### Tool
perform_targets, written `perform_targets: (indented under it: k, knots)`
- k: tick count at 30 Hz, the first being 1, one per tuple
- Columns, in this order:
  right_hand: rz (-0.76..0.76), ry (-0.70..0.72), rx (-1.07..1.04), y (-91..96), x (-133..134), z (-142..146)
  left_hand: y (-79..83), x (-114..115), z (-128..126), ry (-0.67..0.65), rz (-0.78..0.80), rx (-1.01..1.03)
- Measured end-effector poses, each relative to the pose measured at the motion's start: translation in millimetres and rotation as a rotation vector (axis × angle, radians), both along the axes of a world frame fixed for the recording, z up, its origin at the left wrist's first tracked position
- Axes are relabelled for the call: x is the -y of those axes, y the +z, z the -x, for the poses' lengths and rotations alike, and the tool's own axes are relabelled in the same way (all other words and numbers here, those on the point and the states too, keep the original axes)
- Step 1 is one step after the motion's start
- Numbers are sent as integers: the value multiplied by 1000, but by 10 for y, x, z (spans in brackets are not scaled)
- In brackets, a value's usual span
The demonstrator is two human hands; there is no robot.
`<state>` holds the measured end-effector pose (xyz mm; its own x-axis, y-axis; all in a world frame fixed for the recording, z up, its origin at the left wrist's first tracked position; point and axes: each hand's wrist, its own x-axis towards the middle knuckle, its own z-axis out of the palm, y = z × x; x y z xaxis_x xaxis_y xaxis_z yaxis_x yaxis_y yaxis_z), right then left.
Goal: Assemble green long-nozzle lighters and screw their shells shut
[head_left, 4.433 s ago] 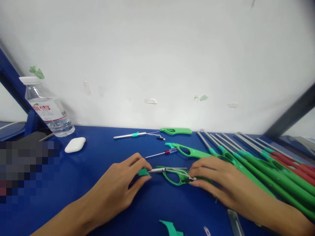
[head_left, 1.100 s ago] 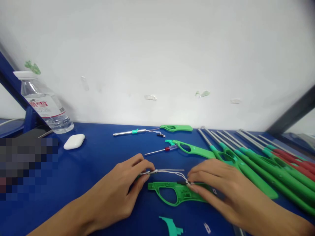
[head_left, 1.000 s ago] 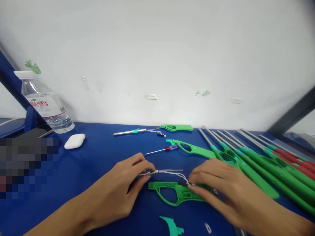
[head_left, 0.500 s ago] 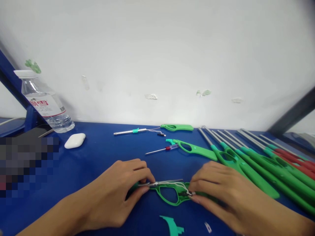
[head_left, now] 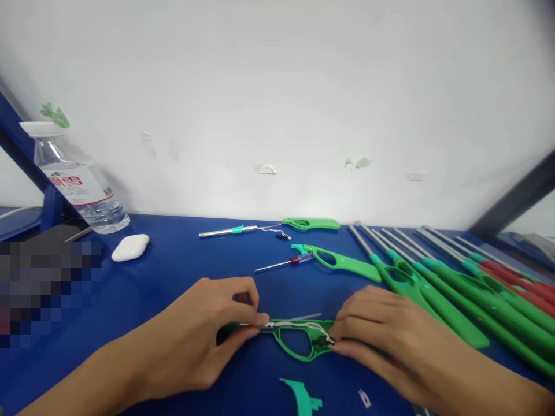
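Note:
An open green lighter shell [head_left: 299, 353] lies on the blue table between my hands, with a finger loop in its middle. White wires [head_left: 303, 325] run along its upper edge to a small black igniter piece [head_left: 321, 341]. My left hand [head_left: 217, 326] pinches the end of a metal tube [head_left: 267, 325] at the shell's left end, thumb below and index finger above. At the other end, my right hand [head_left: 377, 335] closes its fingertips on the igniter and wire ends, covering the shell's handle. A thin metal rod [head_left: 310, 316] sticks out above the shell.
Behind lie a screwdriver [head_left: 277, 266], a green shell half [head_left: 347, 264], another shell [head_left: 314, 223] and a wired metal tube [head_left: 225, 231]. Several lighters [head_left: 451, 289] fill the right side. A teal trigger piece [head_left: 301, 396] lies in front; a bottle [head_left: 82, 179] and white case [head_left: 130, 248] stand left.
My left fingers have shifted slightly left and straightened on the tube's end. My right hand has pressed the igniter slightly left into the shell.

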<state>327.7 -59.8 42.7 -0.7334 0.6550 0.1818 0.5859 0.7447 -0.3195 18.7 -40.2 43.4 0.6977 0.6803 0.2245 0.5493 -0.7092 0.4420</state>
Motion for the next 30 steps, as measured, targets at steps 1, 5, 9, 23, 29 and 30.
perform_targets:
  k: [1,5,9,23,29,30]
  knots:
    - [4,-1,0,-2,1,-1,6,0,1,1,7,-7]
    - [17,-4,9,-10,-1,-7,30,-9,10,-2,56,-29]
    - [33,-3,21,2,-1,-4,45,-22,19,-3,81,-53]
    - [60,8,8,3,-3,-2,9,-21,17,-6,58,-72]
    - [71,3,27,1,-12,0,-21,41,-63,18,-64,5]
    - [69,6,27,1,-12,-1,-20,68,-88,18,-85,24]
